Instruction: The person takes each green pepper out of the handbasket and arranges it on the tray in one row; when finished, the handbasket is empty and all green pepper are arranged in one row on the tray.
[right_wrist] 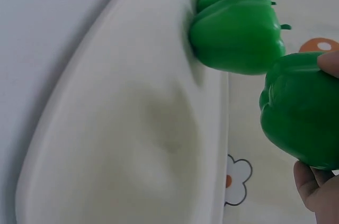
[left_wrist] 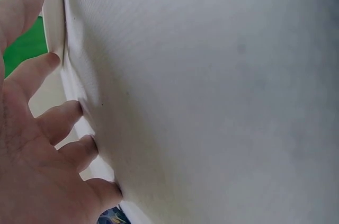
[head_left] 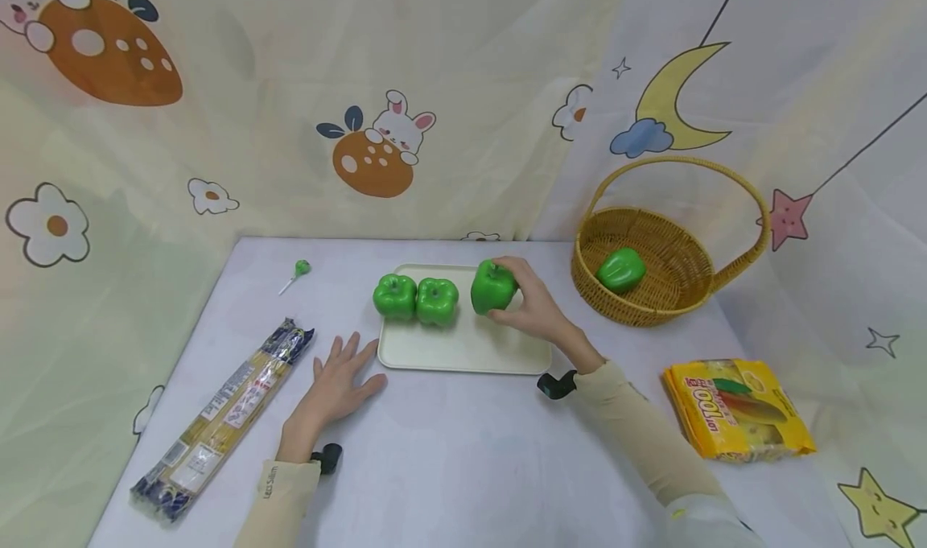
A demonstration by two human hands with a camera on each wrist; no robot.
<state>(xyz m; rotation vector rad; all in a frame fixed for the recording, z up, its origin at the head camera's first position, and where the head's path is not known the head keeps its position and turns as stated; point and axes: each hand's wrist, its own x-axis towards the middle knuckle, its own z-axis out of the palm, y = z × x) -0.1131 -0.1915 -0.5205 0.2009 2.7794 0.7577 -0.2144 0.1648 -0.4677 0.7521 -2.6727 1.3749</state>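
Note:
My right hand [head_left: 534, 302] grips a green bell pepper [head_left: 493, 287] over the right half of a cream tray [head_left: 463, 358]. In the right wrist view the held pepper [right_wrist: 304, 110] hangs above the tray surface, fingers below and above it. Two more green peppers, one on the far left [head_left: 394, 297] and one beside it [head_left: 437, 302], sit on the tray's left side. Flat on the table, my left hand [head_left: 340, 387] has its fingers spread near the tray's left edge. A fourth pepper [head_left: 621, 270] lies inside the wicker basket [head_left: 644, 315].
A pack of dry noodles [head_left: 224, 419] lies at the left of the white table. Behind it is a green lollipop [head_left: 302, 267]. At the right lies a yellow snack pack [head_left: 739, 409]. The basket's tall handle arches up at the back right. Patterned cloth hangs behind.

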